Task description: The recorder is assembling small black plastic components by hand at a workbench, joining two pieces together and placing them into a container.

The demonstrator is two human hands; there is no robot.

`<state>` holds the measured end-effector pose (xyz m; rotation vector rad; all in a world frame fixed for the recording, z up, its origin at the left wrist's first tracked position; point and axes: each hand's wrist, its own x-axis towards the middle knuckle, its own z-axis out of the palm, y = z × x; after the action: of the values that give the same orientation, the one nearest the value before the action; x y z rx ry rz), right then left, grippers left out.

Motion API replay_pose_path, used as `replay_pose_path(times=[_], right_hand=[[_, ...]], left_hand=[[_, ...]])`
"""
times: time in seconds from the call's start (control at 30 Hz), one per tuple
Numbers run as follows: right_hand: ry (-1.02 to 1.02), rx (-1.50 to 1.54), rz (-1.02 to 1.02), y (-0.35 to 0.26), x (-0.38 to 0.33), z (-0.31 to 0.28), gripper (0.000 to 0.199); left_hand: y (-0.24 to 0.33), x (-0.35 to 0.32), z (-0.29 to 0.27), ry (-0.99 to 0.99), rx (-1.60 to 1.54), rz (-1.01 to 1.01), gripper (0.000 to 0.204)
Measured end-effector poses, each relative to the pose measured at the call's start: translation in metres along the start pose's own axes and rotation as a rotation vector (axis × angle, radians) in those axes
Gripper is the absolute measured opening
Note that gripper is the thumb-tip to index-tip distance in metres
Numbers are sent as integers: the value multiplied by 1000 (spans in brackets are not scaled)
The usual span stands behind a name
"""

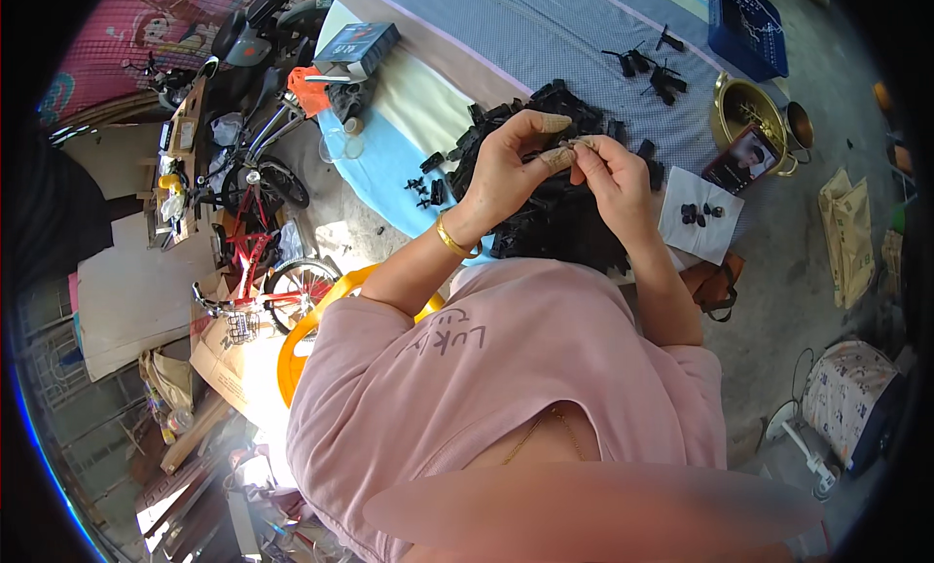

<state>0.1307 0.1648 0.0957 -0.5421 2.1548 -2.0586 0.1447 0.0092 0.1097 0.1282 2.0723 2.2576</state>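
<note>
My left hand [511, 164] and my right hand [613, 174] meet above a heap of small black plastic parts [545, 222] on a cloth-covered table [545, 37]. Both hands pinch one small piece [574, 149] between taped fingertips; it is too small to identify. A gold bangle [450, 240] circles my left wrist. I wear a pink shirt [506, 368].
More black parts [647, 67] lie farther up the cloth. A white sheet with a few dark pieces [700, 213] lies right of the heap, beside a brass pot [749, 110] and a blue crate [744, 23]. A red bicycle [258, 261] and a yellow plastic chair [302, 339] stand at the left.
</note>
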Motion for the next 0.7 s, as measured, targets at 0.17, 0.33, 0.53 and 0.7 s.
replay_pose_path(times=[0.17,0.33,0.53,0.7], right_hand=[[-14,71,30,2,-3,2,17],[-102,406,403,0,-1,-3,18],[-8,156,96,-7,-2,-2,12],[127,-145,-287,-11,-7,-8,11]], left_hand=[[2,-3,3,15,-94,-28,21],[4,-10,4,99,508,286,19],[3,-2,9,65,-197,110,21],[9,8,-3,37,-751,-312,23]])
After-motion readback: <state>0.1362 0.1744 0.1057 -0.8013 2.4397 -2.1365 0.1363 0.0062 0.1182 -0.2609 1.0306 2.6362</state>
